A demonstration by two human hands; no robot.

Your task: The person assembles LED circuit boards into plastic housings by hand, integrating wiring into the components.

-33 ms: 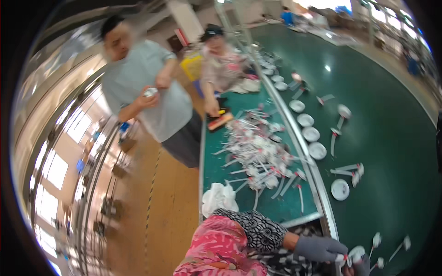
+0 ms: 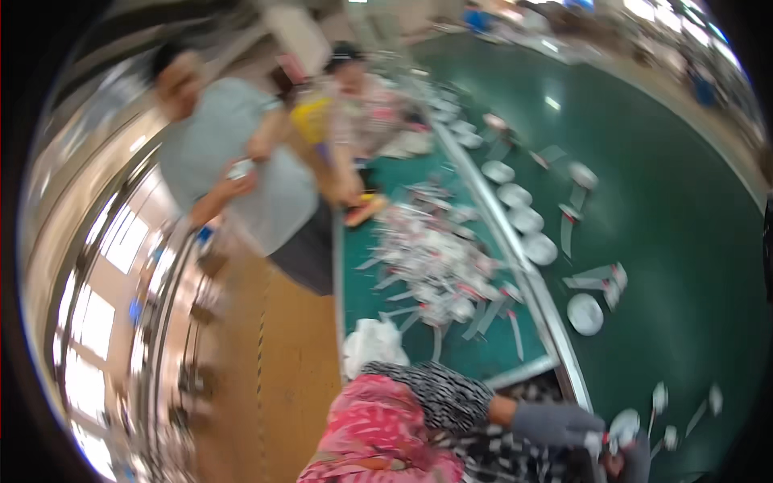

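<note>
My left hand [image 2: 560, 423], in a grey glove, reaches right past the table's metal edge, its fingers closed at the tips on a small white-and-red part. Against it, my right hand [image 2: 630, 462], also grey-gloved but with bare skin showing at the fingertips, closes around a white round cup-like piece [image 2: 624, 427]. The two hands nearly touch. Blur hides how the parts meet. On the green side table a heaped pile of small white parts with strips and red bits [image 2: 435, 262] lies beyond my left forearm. A crumpled white bundle [image 2: 374, 346] sits at its near left corner.
A metal rail [image 2: 527, 282] divides the side table from a wide green belt-like surface [image 2: 668, 241]. White round pieces [image 2: 538, 249] line the rail; a white disc [image 2: 584, 314] and stray strips lie farther right. A standing person [image 2: 233, 161] and a seated co-worker [image 2: 366, 113] work at left and back.
The surroundings have shifted slightly left and blurred as my head turned. My hands stay close together at nearly the same place, still on the small parts.
</note>
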